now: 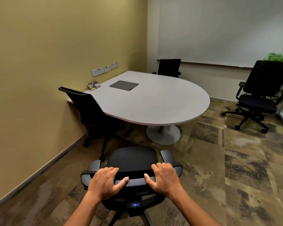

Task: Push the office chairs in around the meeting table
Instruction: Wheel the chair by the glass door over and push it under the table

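A black office chair (132,158) with grey armrests stands right in front of me, a short way back from the white meeting table (162,101). My left hand (104,181) and my right hand (163,179) both grip the top edge of its backrest. A second black chair (90,110) sits tucked under the table's left side by the wall. A third chair (169,67) is pushed in at the table's far side. A fourth chair (260,95) stands apart on the right, well away from the table.
The table's round pedestal base (162,135) stands on patterned carpet between my chair and the tabletop. A grey hatch (123,85) and small card holders (93,85) lie on the table. A green plant (281,59) and a glass panel are at the far right.
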The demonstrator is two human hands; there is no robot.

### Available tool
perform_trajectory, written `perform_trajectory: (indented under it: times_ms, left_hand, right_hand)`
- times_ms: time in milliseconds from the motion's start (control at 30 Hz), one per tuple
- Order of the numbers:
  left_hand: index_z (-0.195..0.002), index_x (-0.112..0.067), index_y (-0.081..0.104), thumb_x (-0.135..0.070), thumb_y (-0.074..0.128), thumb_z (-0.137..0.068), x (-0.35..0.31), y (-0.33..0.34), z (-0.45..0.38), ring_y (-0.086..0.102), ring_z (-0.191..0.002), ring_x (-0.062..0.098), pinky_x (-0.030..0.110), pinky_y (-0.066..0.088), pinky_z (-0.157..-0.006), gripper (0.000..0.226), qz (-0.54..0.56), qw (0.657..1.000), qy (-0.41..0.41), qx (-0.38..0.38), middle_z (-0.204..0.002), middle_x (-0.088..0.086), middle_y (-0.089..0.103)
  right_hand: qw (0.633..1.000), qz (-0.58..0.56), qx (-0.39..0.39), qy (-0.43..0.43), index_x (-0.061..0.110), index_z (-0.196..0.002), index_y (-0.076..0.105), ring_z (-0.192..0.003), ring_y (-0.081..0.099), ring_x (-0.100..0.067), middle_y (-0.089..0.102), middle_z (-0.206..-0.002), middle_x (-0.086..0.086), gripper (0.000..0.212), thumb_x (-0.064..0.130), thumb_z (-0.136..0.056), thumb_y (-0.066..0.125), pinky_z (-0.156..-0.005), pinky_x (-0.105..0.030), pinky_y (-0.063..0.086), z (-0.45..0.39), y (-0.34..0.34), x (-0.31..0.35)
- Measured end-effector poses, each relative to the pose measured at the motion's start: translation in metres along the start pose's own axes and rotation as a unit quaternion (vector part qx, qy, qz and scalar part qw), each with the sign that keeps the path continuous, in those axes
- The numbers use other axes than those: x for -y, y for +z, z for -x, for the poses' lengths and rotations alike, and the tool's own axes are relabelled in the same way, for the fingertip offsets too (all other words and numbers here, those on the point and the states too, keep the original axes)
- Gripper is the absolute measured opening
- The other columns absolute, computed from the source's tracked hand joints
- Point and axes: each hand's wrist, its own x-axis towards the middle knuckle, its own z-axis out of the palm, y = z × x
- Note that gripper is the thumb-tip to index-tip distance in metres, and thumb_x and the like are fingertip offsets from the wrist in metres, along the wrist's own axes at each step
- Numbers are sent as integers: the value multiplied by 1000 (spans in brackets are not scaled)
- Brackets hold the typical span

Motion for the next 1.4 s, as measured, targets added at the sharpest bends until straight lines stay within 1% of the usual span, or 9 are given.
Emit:
perform_trajectory:
  times_ms: [100, 200, 467, 533, 667, 900, 1100, 1267, 1400]
  left_hand:
    - [-101, -18, 75, -78, 31, -91, 2, 5, -2, 68, -77, 13, 29, 55, -70, 75, -14, 1000, 15, -8, -85, -8, 73]
    - [-100, -20, 75, -78, 34, -91, 14, 0, -31, 68, -77, 11, 27, 55, -68, 71, -6, 1000, 20, -20, -85, -9, 73]
    - [-91, -24, 75, -79, 30, -91, 26, 10, -80, 68, -73, 7, 23, 56, -65, 71, -5, 999, 34, -5, -82, -11, 73]
    - [-94, -24, 76, -78, 31, -91, 29, 12, -96, 69, -74, 6, 22, 56, -66, 71, -13, 999, 31, -12, -84, -13, 74]
    - [-105, -23, 75, -82, 32, -89, 47, 15, -143, 69, -81, 9, 28, 56, -72, 74, 10, 999, 25, 23, -90, -11, 74]
    - [-110, -19, 74, -82, 31, -89, 53, 27, -188, 70, -86, 12, 31, 56, -77, 80, 33, 999, 41, 0, -96, -6, 75]
    - [-121, -17, 70, -85, 25, -88, 62, 32, -248, 68, -99, 15, 33, 54, -86, 88, 51, 996, 77, 4, -109, -3, 74]
    - [-120, -19, 71, -83, 27, -89, 76, 61, -290, 69, -100, 14, 32, 55, -86, 83, 44, 997, 64, -3, -110, -5, 75]
    - [-131, -22, 64, -83, 28, -88, 77, 74, -359, 63, -116, 13, 31, 48, -98, 84, 53, 997, 56, 23, -126, -6, 69]
  right_hand:
    - [1000, 29, 1, 2, 19, -66, 53, -53, 51, -25, 53, -61, -2, 46, 61, -85, 53, -53, -38, 43, 3, -2, -2]
    - [999, 23, -34, 18, 19, -64, 51, -51, 48, -23, 50, -59, -1, 47, 61, -84, 53, -52, -39, 42, -22, -7, -8]
    - [998, 15, -49, 29, 19, -64, 50, -52, 46, -20, 48, -60, 1, 46, 62, -83, 54, -53, -36, 41, -62, 13, -26]
    - [998, 9, -48, 30, 20, -67, 52, -55, 47, -19, 49, -63, 3, 45, 62, -84, 54, -56, -35, 42, -79, 16, -35]
    - [998, -6, -23, 66, 21, -75, 60, -57, 50, -18, 53, -67, 4, 46, 64, -88, 50, -59, -35, 46, -114, 24, -47]
    - [996, 2, -29, 87, 21, -79, 64, -59, 52, -16, 56, -68, 4, 47, 64, -89, 46, -61, -35, 47, -150, 21, -70]
    - [992, 8, -49, 114, 20, -79, 65, -58, 51, -16, 56, -67, 4, 49, 63, -90, 45, -59, -34, 45, -185, 27, -92]
    - [995, 8, -26, 94, 19, -79, 63, -59, 51, -18, 55, -68, 2, 52, 65, -92, 42, -60, -36, 45, -232, 50, -118]
    - [996, -3, -31, 87, 19, -84, 62, -65, 52, -20, 57, -74, 0, 57, 68, -93, 34, -66, -38, 45, -284, 63, -162]
